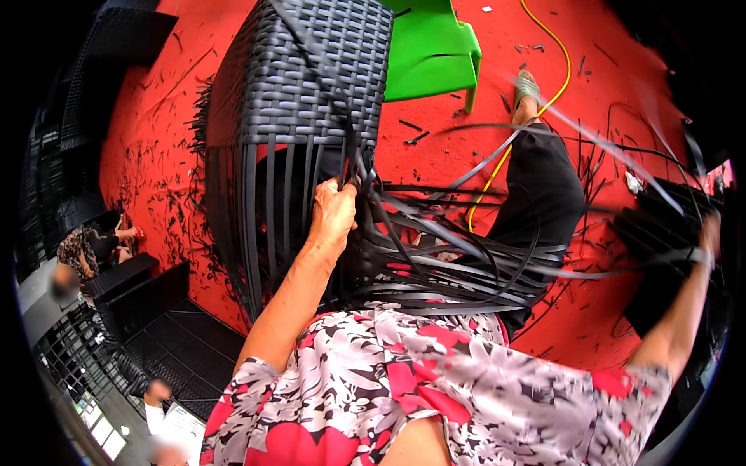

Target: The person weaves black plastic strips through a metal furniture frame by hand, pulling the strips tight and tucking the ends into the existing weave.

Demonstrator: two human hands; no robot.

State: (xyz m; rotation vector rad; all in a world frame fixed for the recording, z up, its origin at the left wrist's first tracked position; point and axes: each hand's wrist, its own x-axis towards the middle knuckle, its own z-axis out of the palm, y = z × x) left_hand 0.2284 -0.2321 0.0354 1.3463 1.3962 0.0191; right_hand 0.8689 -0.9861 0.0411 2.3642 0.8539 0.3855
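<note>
A half-woven wicker piece (318,78) in glossy dark plastic stands in front of me, tightly woven above. Below the weave, loose upright strips (272,206) run down its frame. My left hand (334,211) is closed at its right lower corner, gripping black strips there. A thick bundle of long black and grey strips (466,268) trails right from that corner across my lap. Far out to the right is my right hand (709,237), smeared by motion, its fingers unclear. A grey strip (606,273) runs from the bundle toward it.
A green plastic stool (431,58) stands behind the wicker piece. Strip scraps litter the red floor (458,147), crossed by a yellow cable (567,58). Dark stacked material (660,233) lies at right. Black wicker furniture (183,349) and other people are at left.
</note>
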